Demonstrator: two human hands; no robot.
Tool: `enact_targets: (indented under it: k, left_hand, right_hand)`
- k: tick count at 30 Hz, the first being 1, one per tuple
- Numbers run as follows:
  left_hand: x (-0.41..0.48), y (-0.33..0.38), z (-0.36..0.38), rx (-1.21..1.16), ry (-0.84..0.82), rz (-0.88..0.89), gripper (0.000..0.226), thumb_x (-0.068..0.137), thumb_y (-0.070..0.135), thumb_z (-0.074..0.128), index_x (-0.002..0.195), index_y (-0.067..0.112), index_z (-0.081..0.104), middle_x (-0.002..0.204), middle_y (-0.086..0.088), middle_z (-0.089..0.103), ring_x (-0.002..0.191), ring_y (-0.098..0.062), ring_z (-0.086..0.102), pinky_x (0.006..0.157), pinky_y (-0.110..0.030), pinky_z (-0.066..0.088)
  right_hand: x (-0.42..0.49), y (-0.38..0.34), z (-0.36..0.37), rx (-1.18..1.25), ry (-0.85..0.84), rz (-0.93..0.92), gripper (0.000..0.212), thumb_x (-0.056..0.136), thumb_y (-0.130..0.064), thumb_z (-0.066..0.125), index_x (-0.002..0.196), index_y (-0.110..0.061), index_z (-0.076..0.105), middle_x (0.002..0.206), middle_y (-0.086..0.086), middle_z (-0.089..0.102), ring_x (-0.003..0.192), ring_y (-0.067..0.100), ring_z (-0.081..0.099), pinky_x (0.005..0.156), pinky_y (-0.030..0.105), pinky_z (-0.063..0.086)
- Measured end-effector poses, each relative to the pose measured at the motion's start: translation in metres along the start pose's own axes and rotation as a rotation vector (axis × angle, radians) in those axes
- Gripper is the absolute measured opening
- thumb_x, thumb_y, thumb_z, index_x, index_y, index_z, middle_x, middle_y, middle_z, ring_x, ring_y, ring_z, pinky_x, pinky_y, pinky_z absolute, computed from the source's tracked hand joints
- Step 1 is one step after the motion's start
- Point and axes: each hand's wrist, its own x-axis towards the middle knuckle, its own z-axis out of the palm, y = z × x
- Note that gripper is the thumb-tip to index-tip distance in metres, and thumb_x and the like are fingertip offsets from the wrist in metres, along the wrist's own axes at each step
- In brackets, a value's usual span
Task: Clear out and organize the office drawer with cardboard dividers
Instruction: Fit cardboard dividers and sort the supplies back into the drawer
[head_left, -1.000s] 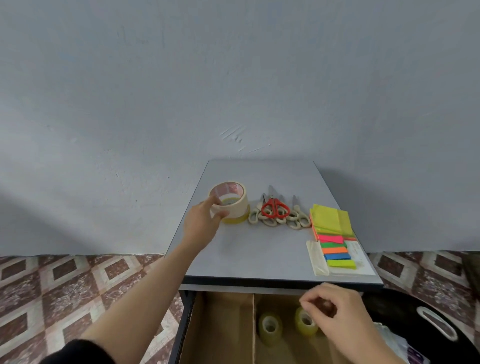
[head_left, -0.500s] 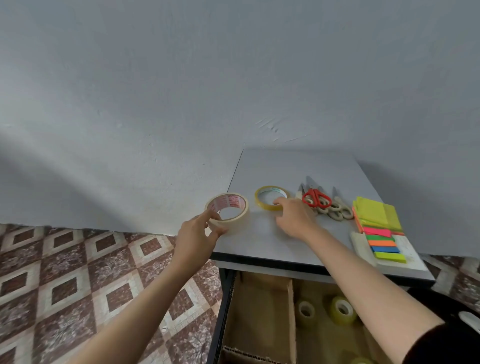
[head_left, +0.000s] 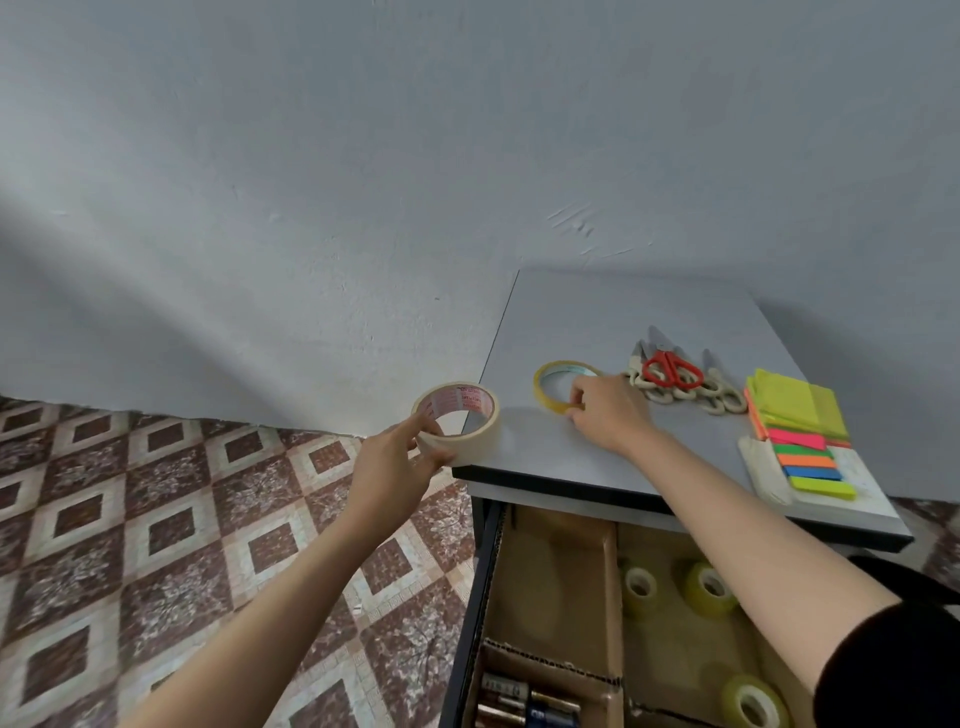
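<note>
My left hand (head_left: 397, 454) grips a wide cream roll of tape (head_left: 458, 423) held at the left front corner of the grey cabinet top (head_left: 613, 317). My right hand (head_left: 608, 413) pinches the near rim of a thin yellow tape ring (head_left: 551, 387) lying flat on that top. Below, the open drawer (head_left: 561, 587) is lined with cardboard dividers (head_left: 618, 577). Clear tape rolls (head_left: 640, 584) stand in its right compartment, and batteries (head_left: 519, 704) lie in a near left one.
Several scissors (head_left: 675, 376), one with red handles, lie beside the yellow ring. Yellow sticky notes (head_left: 797, 410) and coloured flags (head_left: 810, 462) sit at the right edge. Patterned floor tiles (head_left: 156, 519) spread to the left, and a grey wall (head_left: 363, 182) stands behind.
My left hand lifted the cream roll off the yellow ring and carried it to the left front corner. My right hand came up from the drawer and took hold of the ring.
</note>
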Motion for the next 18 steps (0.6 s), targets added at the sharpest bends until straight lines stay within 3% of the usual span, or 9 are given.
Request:
enact_targets:
  k: [4, 8, 14, 18]
  left_hand:
    - [-0.016, 0.001, -0.002, -0.011, -0.010, -0.006, 0.009, 0.083, 0.020, 0.069, 0.087, 0.022, 0.061, 0.085, -0.005, 0.069, 0.081, -0.025, 0.063, 0.072, -0.046, 0.051]
    - [-0.038, 0.006, -0.002, -0.012, -0.034, -0.005, 0.010, 0.084, 0.019, 0.068, 0.092, 0.021, 0.062, 0.087, 0.008, 0.061, 0.085, -0.008, 0.056, 0.063, -0.021, 0.044]
    - [-0.069, 0.021, 0.001, -0.002, -0.061, 0.032, 0.014, 0.083, 0.019, 0.068, 0.096, 0.021, 0.063, 0.090, 0.008, 0.062, 0.089, -0.007, 0.057, 0.070, -0.024, 0.042]
    - [-0.097, 0.031, 0.012, -0.071, -0.077, 0.062, 0.014, 0.083, 0.018, 0.068, 0.089, 0.027, 0.060, 0.081, 0.017, 0.059, 0.078, 0.006, 0.053, 0.062, -0.012, 0.038]
  right_hand:
    - [-0.038, -0.004, -0.009, 0.064, -0.023, -0.041, 0.012, 0.090, -0.021, 0.059, 0.096, -0.012, 0.063, 0.095, 0.005, 0.062, 0.087, 0.022, 0.056, 0.069, 0.027, 0.039]
    - [-0.087, 0.004, -0.019, 0.131, -0.064, -0.063, 0.007, 0.091, -0.020, 0.059, 0.093, -0.014, 0.060, 0.069, -0.005, 0.051, 0.076, 0.020, 0.054, 0.069, 0.027, 0.041]
    - [-0.167, 0.032, -0.028, 0.364, -0.024, -0.028, 0.002, 0.089, -0.014, 0.061, 0.089, -0.013, 0.063, 0.062, -0.003, 0.053, 0.060, 0.012, 0.052, 0.063, 0.021, 0.041]
    - [-0.215, 0.062, -0.032, 0.402, -0.019, 0.018, 0.004, 0.087, -0.014, 0.064, 0.089, -0.017, 0.067, 0.063, -0.006, 0.056, 0.057, 0.005, 0.052, 0.063, 0.018, 0.046]
